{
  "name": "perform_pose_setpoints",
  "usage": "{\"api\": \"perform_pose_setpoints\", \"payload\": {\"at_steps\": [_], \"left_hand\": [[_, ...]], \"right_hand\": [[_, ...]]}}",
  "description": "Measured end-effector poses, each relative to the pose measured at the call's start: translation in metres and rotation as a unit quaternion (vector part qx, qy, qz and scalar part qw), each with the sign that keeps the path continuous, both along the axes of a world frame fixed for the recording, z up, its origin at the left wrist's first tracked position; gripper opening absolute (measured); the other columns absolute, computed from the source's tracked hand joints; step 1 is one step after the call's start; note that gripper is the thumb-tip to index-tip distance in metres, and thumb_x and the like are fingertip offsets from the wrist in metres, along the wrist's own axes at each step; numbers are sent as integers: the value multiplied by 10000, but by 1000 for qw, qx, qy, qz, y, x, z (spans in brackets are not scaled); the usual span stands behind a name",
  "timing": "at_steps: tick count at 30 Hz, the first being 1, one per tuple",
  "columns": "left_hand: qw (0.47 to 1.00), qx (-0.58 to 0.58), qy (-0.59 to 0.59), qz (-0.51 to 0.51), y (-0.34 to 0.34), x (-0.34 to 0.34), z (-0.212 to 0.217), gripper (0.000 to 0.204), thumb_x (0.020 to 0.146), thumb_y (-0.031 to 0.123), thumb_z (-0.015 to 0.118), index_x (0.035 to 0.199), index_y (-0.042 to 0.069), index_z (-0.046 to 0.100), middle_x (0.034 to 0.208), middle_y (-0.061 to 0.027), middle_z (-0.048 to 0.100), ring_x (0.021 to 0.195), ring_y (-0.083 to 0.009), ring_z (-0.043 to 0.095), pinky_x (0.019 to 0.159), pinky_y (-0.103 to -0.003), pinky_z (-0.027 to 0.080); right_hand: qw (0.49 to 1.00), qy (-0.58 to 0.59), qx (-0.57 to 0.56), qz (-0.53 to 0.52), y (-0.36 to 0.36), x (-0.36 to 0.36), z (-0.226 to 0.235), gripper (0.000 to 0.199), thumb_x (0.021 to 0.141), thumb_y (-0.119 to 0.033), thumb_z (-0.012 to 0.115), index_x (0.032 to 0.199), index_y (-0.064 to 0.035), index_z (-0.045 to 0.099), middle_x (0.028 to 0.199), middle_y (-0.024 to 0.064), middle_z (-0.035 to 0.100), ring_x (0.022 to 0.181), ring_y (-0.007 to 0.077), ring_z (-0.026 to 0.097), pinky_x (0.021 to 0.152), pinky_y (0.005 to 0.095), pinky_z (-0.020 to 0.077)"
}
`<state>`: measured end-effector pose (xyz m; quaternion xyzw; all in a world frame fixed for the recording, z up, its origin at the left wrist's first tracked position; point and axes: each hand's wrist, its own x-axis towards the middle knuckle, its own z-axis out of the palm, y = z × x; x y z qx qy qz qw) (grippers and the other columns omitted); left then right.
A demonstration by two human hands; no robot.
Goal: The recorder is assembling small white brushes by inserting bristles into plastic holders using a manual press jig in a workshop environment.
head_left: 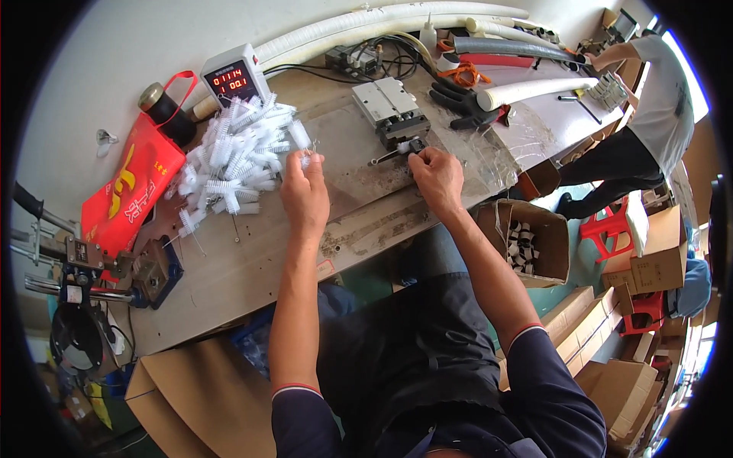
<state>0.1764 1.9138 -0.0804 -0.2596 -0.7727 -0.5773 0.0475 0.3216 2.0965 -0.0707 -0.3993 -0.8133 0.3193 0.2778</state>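
Observation:
My left hand (306,191) is closed in a pinch, with white bristles and thin wire of a small brush (306,161) at its fingertips. To its left lies a heap of white-bristled wire brushes (237,145), some with thin metal stems sticking out. My right hand (437,179) is closed at the front of a small metal clamping machine (392,108). A small dark piece (417,145) shows at its fingertips; what exactly the fingers hold is partly hidden. Beside it, a thin metal rod with a ringed end (375,162) sticks out from the machine's front.
A counter with red digits (234,80) stands behind the heap, near a red bag (130,187) and a dark jar (172,114). Black gloves (462,103) and long white tubes (343,34) lie farther back. An open carton (496,229) stands by my right arm; a person (664,99) works at far right.

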Motion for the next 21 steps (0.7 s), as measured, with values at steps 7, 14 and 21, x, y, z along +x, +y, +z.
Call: {"api": "perform_pose_setpoints", "payload": {"at_steps": [7,14,21], "left_hand": [[991,-96,90,-30,17,18,-4,246,1068,290,555,1122,55,600,971,-153,750,847,-386,704,763,-452,533],[978,-156,136,-33,50,44,9,253,1055,314,545,1113,72,586,904,-176,719,855,-404,688,763,-507,503],[968,-186,163,-34,61,49,7,167,1013,216,594,1101,76,583,981,-167,684,904,-410,668,770,-514,511]], "right_hand": [[999,50,9,-5,-9,10,-8,268,851,-317,667,847,-59,740,759,201,702,796,411,695,759,481,537],[997,70,-11,-17,-10,11,-9,283,860,-343,685,839,-66,736,750,201,700,779,416,693,741,486,538],[994,105,-27,-1,-8,10,-11,277,870,-341,692,839,-70,737,758,202,703,772,416,694,738,494,540]]}}
